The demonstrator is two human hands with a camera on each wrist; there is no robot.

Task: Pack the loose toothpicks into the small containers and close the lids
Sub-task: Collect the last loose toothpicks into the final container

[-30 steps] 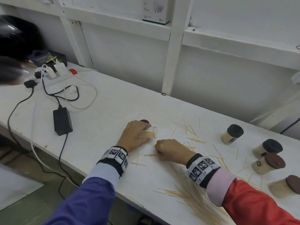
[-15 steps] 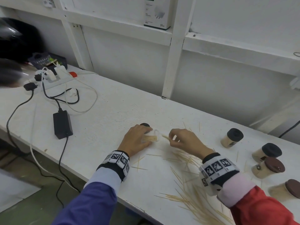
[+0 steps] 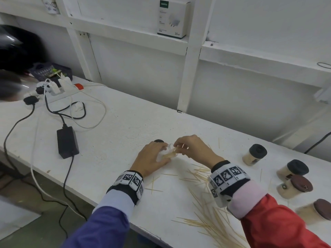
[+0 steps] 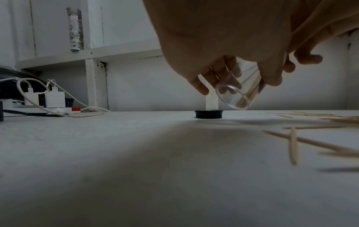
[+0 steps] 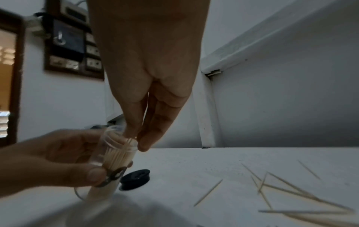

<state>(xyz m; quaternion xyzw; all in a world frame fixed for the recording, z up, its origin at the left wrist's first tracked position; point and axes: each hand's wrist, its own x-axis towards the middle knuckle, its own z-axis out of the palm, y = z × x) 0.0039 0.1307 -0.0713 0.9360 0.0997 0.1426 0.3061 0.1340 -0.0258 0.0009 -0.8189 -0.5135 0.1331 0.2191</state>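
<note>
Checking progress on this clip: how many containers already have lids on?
4, all at the table's right end: two black-lidded containers and two brown-lidded containers. The clear container in the left hand is open. Others may be out of frame.

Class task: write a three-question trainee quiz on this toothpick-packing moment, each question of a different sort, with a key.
1. True or false: the black round lid is already on the clear plastic container that the left hand holds.
2. Multiple choice: the right hand is (a) resting flat on the white table, (b) pinching wooden toothpicks at the container's mouth, (c) lifting a lid.
3. Fill in: capped containers standing to the right number ____, two with black lids and two with brown lids.

Key: 1 false, the lid lies on the table; 2 b; 3 four.
</note>
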